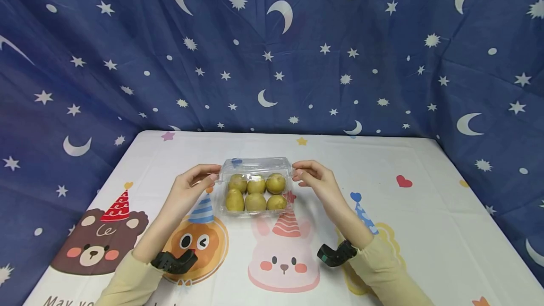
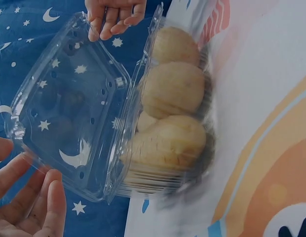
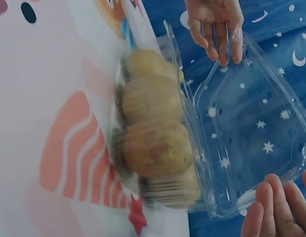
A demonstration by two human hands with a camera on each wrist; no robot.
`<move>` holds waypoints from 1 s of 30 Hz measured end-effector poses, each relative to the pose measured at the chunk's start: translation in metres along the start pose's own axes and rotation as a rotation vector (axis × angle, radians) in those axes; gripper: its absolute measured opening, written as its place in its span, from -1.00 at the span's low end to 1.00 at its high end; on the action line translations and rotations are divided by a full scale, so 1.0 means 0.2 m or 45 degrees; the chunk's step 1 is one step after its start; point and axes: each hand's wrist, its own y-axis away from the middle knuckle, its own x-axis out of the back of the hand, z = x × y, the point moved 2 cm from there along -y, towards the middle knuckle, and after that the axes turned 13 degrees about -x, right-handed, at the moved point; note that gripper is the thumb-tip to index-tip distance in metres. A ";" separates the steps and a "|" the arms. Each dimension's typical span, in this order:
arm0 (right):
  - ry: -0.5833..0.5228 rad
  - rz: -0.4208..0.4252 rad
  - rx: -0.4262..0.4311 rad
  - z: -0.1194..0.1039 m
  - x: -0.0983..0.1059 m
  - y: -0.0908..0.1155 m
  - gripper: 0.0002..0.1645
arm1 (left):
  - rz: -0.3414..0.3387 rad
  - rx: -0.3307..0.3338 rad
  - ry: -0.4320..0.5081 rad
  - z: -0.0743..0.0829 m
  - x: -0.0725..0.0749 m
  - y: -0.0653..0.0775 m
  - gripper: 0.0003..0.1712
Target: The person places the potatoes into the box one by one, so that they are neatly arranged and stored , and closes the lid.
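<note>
A clear plastic clamshell box [image 1: 255,214] stands on the cloth, holding several round, yellowish, potato-like pieces [image 1: 256,201] in two rows. Its hinged lid [image 1: 272,164] is raised at a slant. At the lid's left side, my left hand [image 1: 192,183] pinches the edge between thumb and fingers; my right hand [image 1: 316,178] does likewise on the opposite side. The left wrist view shows the left fingers [image 2: 32,197] at a lid corner [image 2: 17,131]. In the right wrist view, the right fingers [image 3: 279,205] lie against the lid's near edge, and the box is blurred.
A white tablecloth [image 1: 425,249] printed with cartoon animals covers the table. Behind and on both sides hangs a dark blue curtain [image 1: 306,84] with moons and stars. Each wrist wears a black camera strap, one on the left [image 1: 174,262] and one on the right [image 1: 335,254].
</note>
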 end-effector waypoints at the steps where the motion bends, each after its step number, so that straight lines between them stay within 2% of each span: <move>1: -0.011 0.001 -0.004 0.00 0.00 0.00 -0.64 | 0.001 -0.002 0.000 0.00 0.00 0.01 -0.57; 9: -0.117 0.014 -0.079 0.05 -0.02 0.04 -0.64 | 0.000 0.012 -0.007 0.00 -0.02 0.04 -0.60; 19: -0.088 -0.002 -0.099 0.11 -0.05 0.08 -0.62 | 0.002 0.037 -0.042 -0.01 -0.04 0.10 -0.61; 26: -0.098 -0.011 -0.124 0.13 -0.05 0.10 -0.59 | 0.028 0.032 -0.085 -0.03 -0.06 0.13 -0.53; 30: -0.092 -0.027 -0.122 0.16 -0.05 0.10 -0.57 | 0.029 0.082 -0.113 -0.06 -0.07 0.14 -0.48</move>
